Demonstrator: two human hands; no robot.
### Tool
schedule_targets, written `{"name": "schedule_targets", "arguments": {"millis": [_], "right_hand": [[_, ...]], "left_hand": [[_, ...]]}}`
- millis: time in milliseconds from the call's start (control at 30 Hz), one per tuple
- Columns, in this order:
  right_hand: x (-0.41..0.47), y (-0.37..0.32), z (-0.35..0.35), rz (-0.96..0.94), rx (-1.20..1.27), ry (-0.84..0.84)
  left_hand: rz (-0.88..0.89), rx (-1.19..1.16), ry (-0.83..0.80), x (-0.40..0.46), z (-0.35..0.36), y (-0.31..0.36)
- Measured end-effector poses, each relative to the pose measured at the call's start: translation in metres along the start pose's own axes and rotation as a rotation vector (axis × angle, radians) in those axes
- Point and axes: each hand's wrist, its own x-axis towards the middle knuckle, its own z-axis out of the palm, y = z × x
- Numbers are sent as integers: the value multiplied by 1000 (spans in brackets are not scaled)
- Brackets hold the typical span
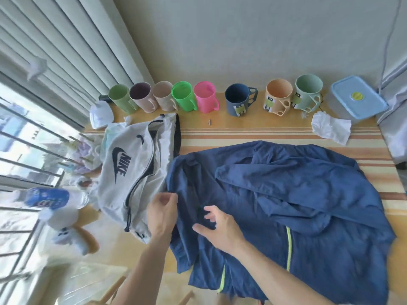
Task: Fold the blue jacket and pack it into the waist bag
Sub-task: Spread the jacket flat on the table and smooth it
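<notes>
Reaching over a striped orange-and-cream tabletop [275,130], a person works at a crumpled navy-blue thin-fabric jacket with lime-yellow zip lines [286,194], which lies spread across the near right part of the surface, its lower hem running out of view at the bottom edge. The left hand [161,213] has its grip closed in a pinch at the jacket's left edge, thumb and fingers curled together on the cloth. The right hand [217,227] hovers over or rests on the fabric just beside it, grip apart, fingers spread and blurred; whether they touch the cloth cannot be told. To the left, touching the jacket's edge, lies a light-grey fabric waist bag with a dark swoosh logo [130,170], its main zip open along a dark curved line; nothing can be made out inside it. Along the far edge stands a row of eight plastic mugs, among them a bright green mug [183,96], a pink mug [205,97] and a dark blue mug with a looped handle [239,100]; their openings show no contents. At far right sits a clear rectangular food box with a pale blue lid [357,99], closed, contents unreadable, and near it a crumpled white paper [331,128]. Items at the left edge are blurred.
</notes>
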Motion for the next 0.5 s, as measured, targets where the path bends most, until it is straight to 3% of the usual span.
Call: {"name": "schedule_targets", "arguments": {"millis": [100, 200, 333, 500], "right_hand": [[4, -19, 32, 78, 74, -33], [7, -28, 55, 77, 28, 79], [2, -45, 46, 82, 391, 100], [-19, -52, 8, -44, 601, 149]], "left_hand": [[13, -26, -38, 9, -3, 8], [-55, 2, -175, 21, 1, 1], [-145, -321, -229, 25, -9, 16], [-387, -742, -696, -15, -4, 80]]}}
